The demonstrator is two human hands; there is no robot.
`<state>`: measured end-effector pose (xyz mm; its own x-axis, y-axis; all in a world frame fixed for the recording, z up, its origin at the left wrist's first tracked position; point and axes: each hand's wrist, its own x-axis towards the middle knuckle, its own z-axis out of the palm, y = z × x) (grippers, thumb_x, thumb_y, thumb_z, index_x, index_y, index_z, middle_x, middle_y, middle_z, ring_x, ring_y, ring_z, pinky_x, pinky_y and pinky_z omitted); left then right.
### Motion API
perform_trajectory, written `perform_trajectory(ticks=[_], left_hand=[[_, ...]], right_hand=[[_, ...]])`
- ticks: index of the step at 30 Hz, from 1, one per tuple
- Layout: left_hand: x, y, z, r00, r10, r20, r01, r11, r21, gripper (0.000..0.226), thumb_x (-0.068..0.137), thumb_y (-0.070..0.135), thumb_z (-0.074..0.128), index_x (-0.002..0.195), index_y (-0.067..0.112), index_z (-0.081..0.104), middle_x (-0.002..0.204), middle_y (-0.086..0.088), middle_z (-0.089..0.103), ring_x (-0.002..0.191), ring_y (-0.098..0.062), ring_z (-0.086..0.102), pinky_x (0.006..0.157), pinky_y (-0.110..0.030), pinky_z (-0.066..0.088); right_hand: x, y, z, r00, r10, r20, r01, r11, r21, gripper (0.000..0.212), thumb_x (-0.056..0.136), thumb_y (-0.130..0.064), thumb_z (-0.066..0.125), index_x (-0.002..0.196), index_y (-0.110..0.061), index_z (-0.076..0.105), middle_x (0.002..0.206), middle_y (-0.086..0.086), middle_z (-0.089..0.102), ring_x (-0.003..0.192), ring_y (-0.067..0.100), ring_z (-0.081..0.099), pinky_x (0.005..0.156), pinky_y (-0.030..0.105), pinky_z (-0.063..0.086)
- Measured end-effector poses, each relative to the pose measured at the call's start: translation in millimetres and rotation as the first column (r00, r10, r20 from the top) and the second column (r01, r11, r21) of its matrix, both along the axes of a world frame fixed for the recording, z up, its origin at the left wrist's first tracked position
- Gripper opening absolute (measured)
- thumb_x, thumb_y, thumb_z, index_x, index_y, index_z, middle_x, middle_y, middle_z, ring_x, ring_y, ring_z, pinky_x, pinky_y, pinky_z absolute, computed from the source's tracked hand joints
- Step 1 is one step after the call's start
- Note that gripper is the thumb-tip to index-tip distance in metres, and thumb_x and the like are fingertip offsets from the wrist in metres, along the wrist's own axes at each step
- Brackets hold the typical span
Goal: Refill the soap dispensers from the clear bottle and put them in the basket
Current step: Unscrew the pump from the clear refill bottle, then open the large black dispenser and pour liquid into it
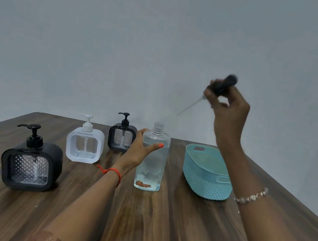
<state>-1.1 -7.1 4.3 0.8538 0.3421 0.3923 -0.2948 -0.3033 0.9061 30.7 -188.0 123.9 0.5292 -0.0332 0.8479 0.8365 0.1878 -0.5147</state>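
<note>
Standing upright near the middle of the table (pixel 154 236), the clear bottle (pixel 152 159) is held with its long axis vertical and its open threaded neck pointing straight up; it appears nearly full. It is steadied by the left hand (pixel 140 151), wrapped around its upper body. The black pump cap (pixel 225 85) is gripped in the raised right hand (pixel 228 109), up and to the right of the neck, with its thin tube (pixel 190 105) slanting down-left; the cap is blurred.

Risks noted: drips from the tube may fall onto the table, and the uncapped bottle could spill if tipped or knocked.

Three dispensers stand to the left, all with pumps still fitted: a black one (pixel 31 163) nearest, a white one (pixel 85 143) farther back, a smaller-looking black one (pixel 122 137) farthest. The blue basket (pixel 207 175) sits just right of the bottle; nothing is visible inside it.
</note>
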Motion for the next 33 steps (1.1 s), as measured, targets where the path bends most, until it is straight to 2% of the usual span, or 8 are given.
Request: perform_trajectory(ticks=[6, 9, 12, 21, 24, 28, 30, 33], left_hand=[[0.5, -0.6, -2.0, 1.000, 0.011, 0.007, -0.011, 1.000, 0.003, 0.061, 0.085, 0.018, 0.065, 0.134, 0.008, 0.031, 0.117, 0.004, 0.044, 0.094, -0.002, 0.049, 0.061, 0.001, 0.043], [2.2, 0.0, -2.5, 1.000, 0.007, 0.005, -0.007, 1.000, -0.014, 0.062, 0.084, 0.017, 0.066, 0.134, 0.009, 0.030, 0.115, 0.003, 0.046, 0.089, 0.001, 0.051, 0.060, 0.000, 0.044], [4.2, 0.5, -4.4, 1.000, 0.014, 0.010, -0.014, 1.000, -0.015, 0.064, 0.084, 0.017, 0.066, 0.136, 0.008, 0.029, 0.116, 0.002, 0.047, 0.093, -0.002, 0.052, 0.062, -0.001, 0.045], [6.2, 2.0, -6.7, 1.000, 0.025, 0.013, -0.025, 1.000, 0.001, 0.065, 0.084, 0.017, 0.065, 0.137, 0.010, 0.028, 0.118, 0.003, 0.045, 0.099, -0.008, 0.049, 0.063, 0.001, 0.044], [10.1, 4.3, -8.0, 1.000, 0.026, 0.004, -0.026, 1.000, 0.000, 0.064, 0.084, 0.016, 0.066, 0.136, 0.009, 0.029, 0.116, 0.003, 0.046, 0.089, 0.001, 0.051, 0.061, 0.001, 0.043], [9.4, 8.3, -8.0, 1.000, -0.004, -0.015, 0.004, 1.000, -0.006, 0.061, 0.083, 0.023, 0.068, 0.134, 0.011, 0.036, 0.120, 0.001, 0.053, 0.092, 0.002, 0.054, 0.063, -0.003, 0.046], [3.8, 11.5, -8.1, 0.999, -0.032, -0.031, 0.032, 0.999, 0.004, 0.061, 0.081, 0.029, 0.070, 0.131, 0.014, 0.039, 0.124, 0.001, 0.055, 0.100, -0.002, 0.057, 0.075, -0.010, 0.049], [-10.7, 19.1, -7.3, 0.999, 0.014, -0.046, -0.012, 0.999, 0.044, 0.078, 0.069, 0.048, 0.075, 0.129, 0.012, 0.040, 0.126, 0.001, 0.055, 0.115, -0.012, 0.053, 0.097, -0.030, 0.047]], right_hand=[[20.7, -15.8, -118.3, 0.982, -0.027, 0.185, 0.116, 0.864, -0.490, 0.046, 0.076, 0.002, 0.070, 0.114, -0.021, 0.062, 0.105, -0.005, 0.066, 0.095, -0.004, 0.058, 0.081, 0.014, 0.047], [33.7, -24.4, -166.8, 0.928, 0.039, 0.371, 0.251, 0.671, -0.698, 0.034, 0.083, -0.007, 0.063, 0.115, -0.016, 0.062, 0.107, 0.003, 0.067, 0.099, 0.003, 0.060, 0.086, 0.017, 0.050], [41.7, -26.5, -194.7, 0.865, 0.105, 0.490, 0.400, 0.443, -0.802, 0.043, 0.077, -0.004, 0.069, 0.117, -0.016, 0.062, 0.118, 0.003, 0.066, 0.106, 0.014, 0.063, 0.088, 0.023, 0.053], [55.0, -22.4, -203.0, 0.945, 0.138, 0.295, 0.258, 0.237, -0.937, 0.044, 0.086, -0.014, 0.060, 0.129, -0.019, 0.053, 0.140, -0.003, 0.050, 0.129, 0.008, 0.045, 0.105, 0.022, 0.038], [54.6, -20.5, -196.1, 0.959, 0.092, 0.269, 0.231, 0.296, -0.927, 0.046, 0.081, -0.006, 0.063, 0.123, -0.021, 0.058, 0.131, -0.004, 0.057, 0.122, 0.009, 0.052, 0.101, 0.019, 0.041], [45.9, -6.8, -168.1, 0.984, -0.083, 0.158, 0.173, 0.670, -0.722, 0.048, 0.074, 0.017, 0.050, 0.112, -0.008, 0.065, 0.110, 0.006, 0.069, 0.096, 0.018, 0.065, 0.083, 0.011, 0.048], [36.0, 6.7, -151.1, 0.979, -0.129, 0.155, 0.195, 0.801, -0.566, 0.037, 0.075, 0.018, 0.050, 0.099, -0.003, 0.069, 0.094, 0.006, 0.070, 0.087, 0.001, 0.061, 0.077, 0.001, 0.042], [16.0, 34.5, -133.3, 0.987, -0.077, 0.139, 0.132, 0.884, -0.449, 0.026, 0.076, 0.012, 0.054, 0.088, -0.004, 0.070, 0.081, 0.004, 0.069, 0.079, -0.009, 0.058, 0.071, 0.004, 0.044]])
